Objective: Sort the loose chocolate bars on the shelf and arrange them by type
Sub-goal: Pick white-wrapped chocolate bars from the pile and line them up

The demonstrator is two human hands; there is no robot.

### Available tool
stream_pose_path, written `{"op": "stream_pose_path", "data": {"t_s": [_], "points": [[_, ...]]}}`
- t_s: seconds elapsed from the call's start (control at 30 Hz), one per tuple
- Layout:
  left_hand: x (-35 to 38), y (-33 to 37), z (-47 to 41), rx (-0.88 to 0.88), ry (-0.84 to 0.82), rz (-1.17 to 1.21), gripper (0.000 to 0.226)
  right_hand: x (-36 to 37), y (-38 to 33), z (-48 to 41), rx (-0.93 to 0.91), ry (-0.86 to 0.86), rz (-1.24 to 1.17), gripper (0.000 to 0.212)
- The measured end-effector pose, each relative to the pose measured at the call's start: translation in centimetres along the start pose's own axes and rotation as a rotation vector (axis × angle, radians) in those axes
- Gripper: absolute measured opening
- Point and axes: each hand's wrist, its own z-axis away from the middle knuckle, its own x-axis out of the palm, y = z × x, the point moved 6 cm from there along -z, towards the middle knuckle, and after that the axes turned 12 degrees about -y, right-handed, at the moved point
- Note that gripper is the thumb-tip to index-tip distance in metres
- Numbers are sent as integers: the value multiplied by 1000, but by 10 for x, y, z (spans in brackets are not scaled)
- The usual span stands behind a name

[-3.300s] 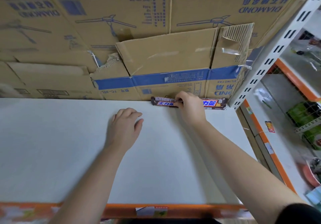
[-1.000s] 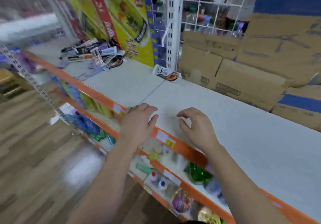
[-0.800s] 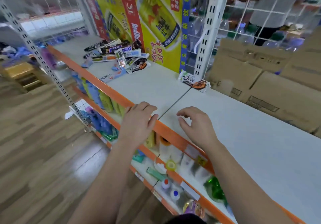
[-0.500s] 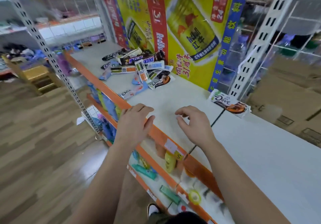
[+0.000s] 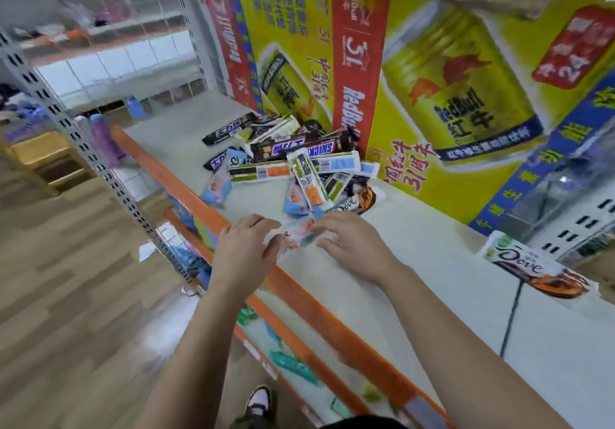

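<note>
So the pale blue-and-white wrapped chocolate bar (image 5: 296, 234) sits at the front edge of the white shelf (image 5: 416, 245). The left hand (image 5: 246, 249) pinches one end, and the right hand (image 5: 352, 245) curls by the other (too blurry to tell contact). Probably light, crinkly and slippery, so I'd grab it mid-length.

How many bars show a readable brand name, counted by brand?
Dove: 4 (blurred bar between left hand and right hand, brown bar, light blue bar, lone bar at right)
Snickers: 4 (far bar, leftmost bar, middle bar, SNICKERS-lettered bar)
Total: 8
Other wrappers in the pile are unreadable.
</note>
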Motion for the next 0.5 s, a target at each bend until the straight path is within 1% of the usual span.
{"op": "stream_pose_path", "data": {"t_s": [0.07, 0.13, 0.27, 0.37, 0.5], "points": [[0, -14, -20, 28, -21, 10, 22, 7, -3, -21, -26, -46, 14, 27], [-1, -25, -38, 76, -54, 48, 23, 10, -5, -34, 1, -66, 23, 30], [-3, -35, -76, 208, -141, 58, 24, 12, -3, -44, 140, -82, 13, 37], [-2, -34, -97, 300, -181, 40, 24, 17, -7, -45, 187, -90, 66, 35], [-3, -31, -110, 411, -188, 34, 23, 19, -6, -41, 328, -54, 53, 32]]}}
